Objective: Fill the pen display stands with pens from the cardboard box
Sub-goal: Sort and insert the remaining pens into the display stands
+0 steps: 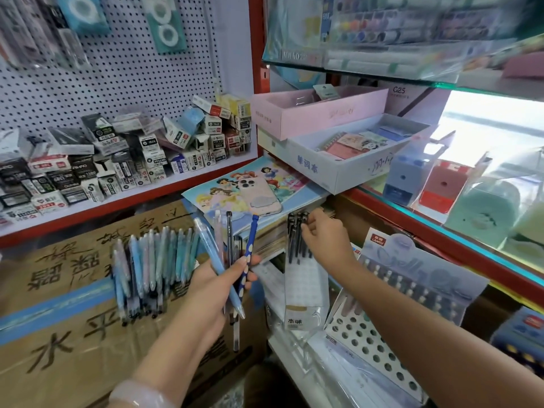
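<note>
My left hand (223, 278) sits at centre frame, fingers curled round a small fan of mixed pens (228, 260): a pale blue one, a dark slim one and a blue one with white dots, their long axes running roughly upright and leaning a little apart. My right hand (323, 234) is up and to the right of it, fingertips pinching the tops of the dark pens (297, 234) that stand upright in a clear packet (304, 293); the grip is narrow, on the caps only.

To the left of centre a bundle of pale blue pens (150, 269) lies on the taped cardboard box (59, 304), tips pointing down the frame. The white pen display stand (371, 346) with its rows of round holes is at lower right, under my right forearm, most holes near me empty.

I judge the stand lies below and right of both hands, nearer the right one. The dark pens already stand near vertical, so they would need lifting straight up out of the packet before dropping tip-down into the holes.
</note>
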A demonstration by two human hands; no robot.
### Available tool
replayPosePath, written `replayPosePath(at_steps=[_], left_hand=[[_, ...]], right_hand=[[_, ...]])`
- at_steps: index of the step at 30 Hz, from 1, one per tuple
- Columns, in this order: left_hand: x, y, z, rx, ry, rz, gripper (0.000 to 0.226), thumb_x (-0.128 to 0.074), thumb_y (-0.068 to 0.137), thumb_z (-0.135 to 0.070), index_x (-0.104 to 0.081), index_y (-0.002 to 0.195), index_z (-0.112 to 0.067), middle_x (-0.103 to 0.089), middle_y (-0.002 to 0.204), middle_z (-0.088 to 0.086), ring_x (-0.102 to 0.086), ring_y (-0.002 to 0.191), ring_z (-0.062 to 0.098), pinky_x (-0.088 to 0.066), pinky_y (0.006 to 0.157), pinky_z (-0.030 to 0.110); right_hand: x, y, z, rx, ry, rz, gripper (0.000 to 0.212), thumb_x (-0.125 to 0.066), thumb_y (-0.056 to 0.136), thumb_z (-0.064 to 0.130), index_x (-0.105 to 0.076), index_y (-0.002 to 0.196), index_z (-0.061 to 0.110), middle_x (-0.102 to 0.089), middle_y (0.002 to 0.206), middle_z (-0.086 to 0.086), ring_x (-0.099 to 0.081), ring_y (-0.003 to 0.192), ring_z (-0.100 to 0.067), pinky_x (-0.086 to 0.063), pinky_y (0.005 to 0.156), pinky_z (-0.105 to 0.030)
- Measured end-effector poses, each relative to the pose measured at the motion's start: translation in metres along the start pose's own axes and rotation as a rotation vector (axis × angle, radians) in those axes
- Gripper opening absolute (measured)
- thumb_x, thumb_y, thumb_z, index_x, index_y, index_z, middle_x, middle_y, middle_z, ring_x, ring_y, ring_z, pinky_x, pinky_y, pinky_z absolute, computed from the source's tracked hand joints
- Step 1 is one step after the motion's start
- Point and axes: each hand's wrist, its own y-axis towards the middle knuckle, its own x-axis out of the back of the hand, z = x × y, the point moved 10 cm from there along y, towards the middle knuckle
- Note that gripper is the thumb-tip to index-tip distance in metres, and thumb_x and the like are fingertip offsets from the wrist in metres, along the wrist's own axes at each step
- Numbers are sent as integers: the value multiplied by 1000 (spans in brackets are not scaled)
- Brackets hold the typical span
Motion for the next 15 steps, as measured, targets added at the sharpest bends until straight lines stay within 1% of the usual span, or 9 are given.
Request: replayPosePath(at_steps=[4, 6, 7, 10, 12, 13, 15], left_hand=[[0, 0, 1, 3, 6, 4, 16, -51, 91, -6, -62, 95, 5, -68, 69, 7, -53, 58, 15, -47, 47, 17], [1, -1, 0, -7, 8, 4, 16, -50, 91, -5, -62, 96, 5, -69, 69, 6, -53, 57, 15, -48, 46, 16], [1, -1, 0, -14, 6, -1, 15, -49, 92, -4, -62, 95, 4, -71, 71, 7, -54, 58, 15, -48, 46, 16], [5, -2, 0, -14, 3, -9, 19, -50, 91, -3, -67, 85, 0, -72, 81, 11, -53, 62, 17, -47, 48, 19], [5, -2, 0, -10, 16, -5, 28, -51, 91, -5, -74, 75, -7, -70, 82, 13, -53, 63, 18, -46, 51, 22], [5, -3, 0, -9, 18, -8, 28, -51, 90, -4, -74, 75, -7, -70, 81, 12, -54, 63, 18, -47, 52, 22], [4, -5, -2, -10, 5, -17, 18, -50, 90, -2, -67, 85, -2, -73, 81, 10, -56, 63, 18, -49, 51, 20]], right_hand=[[-4, 2, -1, 4, -21, 8, 14, -53, 92, 20, -53, 92, 6, -65, 84, -16, -61, 79, -32, -53, 71, -43], [-13, 1, -4, -10, -64, 62, 15, -52, 92, 19, -54, 93, 4, -65, 86, -17, -60, 82, -33, -51, 71, -40], [-19, 0, -7, -20, -88, 97, 15, -51, 93, 18, -54, 94, 3, -65, 88, -17, -60, 84, -33, -50, 70, -38], [-30, -2, -13, -53, -145, 170, 16, -50, 94, 18, -55, 94, 2, -65, 91, -18, -59, 88, -34, -42, 67, -31], [-31, -1, -15, -83, -164, 189, 18, -50, 94, 18, -56, 95, 2, -65, 93, -18, -59, 91, -34, -42, 68, -31], [-32, 0, -15, -95, -174, 205, 19, -50, 94, 19, -56, 96, 1, -65, 95, -19, -59, 92, -35, -44, 70, -32], [-30, -1, -14, -118, -201, 236, 20, -52, 93, 21, -59, 98, 2, -65, 99, -18, -60, 95, -34, -47, 76, -35]])
